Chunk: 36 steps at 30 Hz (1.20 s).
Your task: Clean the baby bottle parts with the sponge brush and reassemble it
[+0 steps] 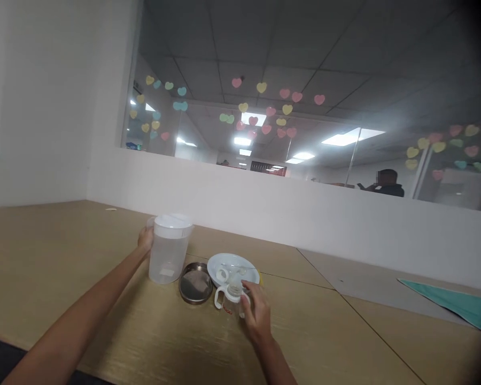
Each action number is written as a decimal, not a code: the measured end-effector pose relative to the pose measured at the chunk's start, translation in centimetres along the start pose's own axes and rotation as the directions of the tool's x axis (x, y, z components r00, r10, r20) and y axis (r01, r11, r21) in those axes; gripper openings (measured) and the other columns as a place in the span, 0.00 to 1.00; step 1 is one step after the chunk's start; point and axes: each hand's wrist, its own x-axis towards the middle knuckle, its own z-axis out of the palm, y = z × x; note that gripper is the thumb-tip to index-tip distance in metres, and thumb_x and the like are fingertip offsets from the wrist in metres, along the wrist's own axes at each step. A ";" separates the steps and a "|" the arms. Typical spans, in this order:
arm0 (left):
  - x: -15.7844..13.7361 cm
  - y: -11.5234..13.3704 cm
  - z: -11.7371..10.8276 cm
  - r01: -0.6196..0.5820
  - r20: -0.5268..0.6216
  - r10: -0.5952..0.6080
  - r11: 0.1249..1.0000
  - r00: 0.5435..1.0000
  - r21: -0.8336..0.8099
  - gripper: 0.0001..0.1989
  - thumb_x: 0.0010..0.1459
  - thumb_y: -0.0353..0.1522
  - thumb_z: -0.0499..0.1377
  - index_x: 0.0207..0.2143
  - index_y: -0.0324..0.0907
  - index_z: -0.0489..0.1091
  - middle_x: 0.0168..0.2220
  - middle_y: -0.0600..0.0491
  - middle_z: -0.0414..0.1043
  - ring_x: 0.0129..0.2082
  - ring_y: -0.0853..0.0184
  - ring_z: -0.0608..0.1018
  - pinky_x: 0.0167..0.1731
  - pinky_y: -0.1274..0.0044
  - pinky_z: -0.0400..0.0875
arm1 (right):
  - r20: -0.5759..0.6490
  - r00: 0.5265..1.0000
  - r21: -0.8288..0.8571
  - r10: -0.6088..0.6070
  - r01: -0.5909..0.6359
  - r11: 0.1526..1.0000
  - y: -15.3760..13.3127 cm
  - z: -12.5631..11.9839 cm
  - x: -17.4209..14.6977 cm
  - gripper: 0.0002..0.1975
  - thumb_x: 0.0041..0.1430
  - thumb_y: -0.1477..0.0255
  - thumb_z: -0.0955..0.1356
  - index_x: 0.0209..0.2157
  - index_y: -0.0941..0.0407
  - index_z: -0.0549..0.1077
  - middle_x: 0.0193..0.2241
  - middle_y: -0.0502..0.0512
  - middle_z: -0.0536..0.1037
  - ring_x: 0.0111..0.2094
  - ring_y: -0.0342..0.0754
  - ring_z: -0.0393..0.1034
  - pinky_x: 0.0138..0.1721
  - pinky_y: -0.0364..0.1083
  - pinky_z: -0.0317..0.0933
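My left hand [145, 238] is closed around the handle of a translucent plastic pitcher [167, 262] with a white lid. The pitcher stands upright on the table. To the right, my right hand [257, 310] grips the side of a small clear baby bottle [233, 305] with white handles; its threaded neck is uncovered. Just behind the bottle is a white plate [229, 259], holding a white ring-shaped cap [222, 275] and clear pieces I cannot make out well. Between pitcher and bottle lies a round, shallow metal tin [195, 283].
The wooden table [312, 331] meets a white wall [240, 198] with a window above, dotted with heart stickers. A green cloth [452, 302] lies at the far right. Behind the glass, a person [389, 184] is visible. A small pale object [111, 209] rests at the back left.
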 end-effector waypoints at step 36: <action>-14.0 15.0 6.2 -0.797 0.601 0.562 0.558 0.567 0.230 0.10 0.56 0.32 0.47 0.37 0.45 0.66 0.37 0.53 0.71 0.42 0.60 0.70 0.48 0.64 0.57 | 0.114 0.993 -0.100 -0.034 0.045 0.994 -1.8 0.8 0.4 0.16 0.60 0.66 0.63 0.46 0.57 0.69 0.41 0.59 0.75 0.43 0.50 0.71 0.42 0.47 0.64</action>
